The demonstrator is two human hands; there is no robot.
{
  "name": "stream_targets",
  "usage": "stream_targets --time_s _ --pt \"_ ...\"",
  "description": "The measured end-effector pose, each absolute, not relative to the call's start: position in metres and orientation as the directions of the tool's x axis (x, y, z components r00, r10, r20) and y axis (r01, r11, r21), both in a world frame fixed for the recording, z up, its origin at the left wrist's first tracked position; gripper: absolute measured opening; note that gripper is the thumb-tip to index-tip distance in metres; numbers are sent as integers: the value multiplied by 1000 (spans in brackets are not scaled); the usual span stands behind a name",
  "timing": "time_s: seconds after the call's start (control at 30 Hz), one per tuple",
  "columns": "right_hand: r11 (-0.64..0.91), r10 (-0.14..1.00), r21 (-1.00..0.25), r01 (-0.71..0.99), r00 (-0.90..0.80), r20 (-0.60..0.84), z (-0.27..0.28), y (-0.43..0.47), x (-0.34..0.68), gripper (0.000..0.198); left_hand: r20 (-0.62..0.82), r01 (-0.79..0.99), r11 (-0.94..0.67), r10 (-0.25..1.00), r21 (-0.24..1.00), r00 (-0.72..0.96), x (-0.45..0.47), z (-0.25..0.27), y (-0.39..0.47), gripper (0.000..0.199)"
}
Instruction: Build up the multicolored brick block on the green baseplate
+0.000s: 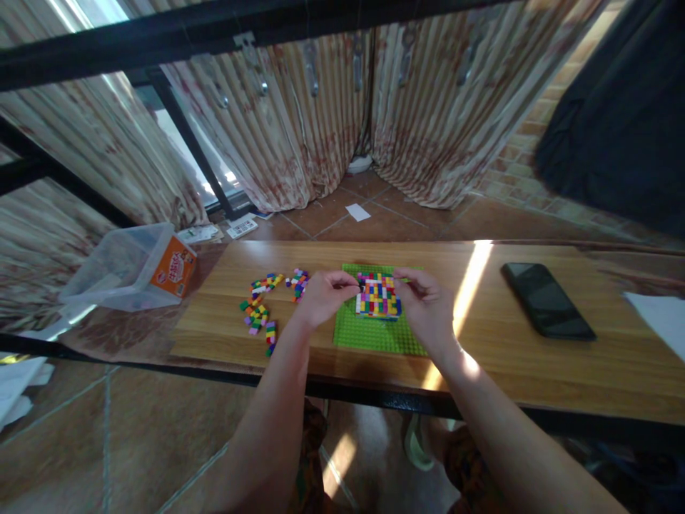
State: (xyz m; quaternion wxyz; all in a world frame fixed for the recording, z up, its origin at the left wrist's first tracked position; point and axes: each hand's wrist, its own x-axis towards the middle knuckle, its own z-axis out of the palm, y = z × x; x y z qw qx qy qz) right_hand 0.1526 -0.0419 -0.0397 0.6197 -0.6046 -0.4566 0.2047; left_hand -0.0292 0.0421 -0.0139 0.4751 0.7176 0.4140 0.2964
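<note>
A block build of many small coloured toy bricks (379, 297) sits on a green studded baseplate (369, 337) in front of me. My left hand (324, 296) is at the build's left side, thumb and forefinger pinched together by its upper left corner. At the opposite side, my right hand (427, 305) has its thumb and fingers closed near the upper right corner and covers part of the baseplate. Whatever either pinch holds is too small to make out. Loose bricks (257, 313) lie in a scattered group left of my left hand, with a smaller pile (300, 280) closer to it.
The wooden table (471, 357) carries a black phone (546, 300) on the right, with white paper (658, 321) beyond it. A clear plastic box (125, 268) with an orange label stands off the left end. A dark metal bar (257, 28) crosses overhead before curtains.
</note>
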Motion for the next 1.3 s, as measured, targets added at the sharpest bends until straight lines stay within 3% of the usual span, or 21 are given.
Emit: stream_targets --time_s 0.37,0.77,1.1,1.3 --pt "142 814 -918 370 484 321 -37 -44 150 20 -58 317 -79 914 945 401 -19 -20 41 4" --pt "128 821 -917 377 478 311 -41 -43 147 20 -391 215 342 882 915 262 -4 -13 31 14" --pt "95 827 -880 464 456 330 -42 -44 143 19 -471 83 465 854 881 221 1 -21 28 12" --pt "90 824 -862 498 449 346 -43 -45 142 19 -454 76 448 869 891 196 6 -18 23 17"
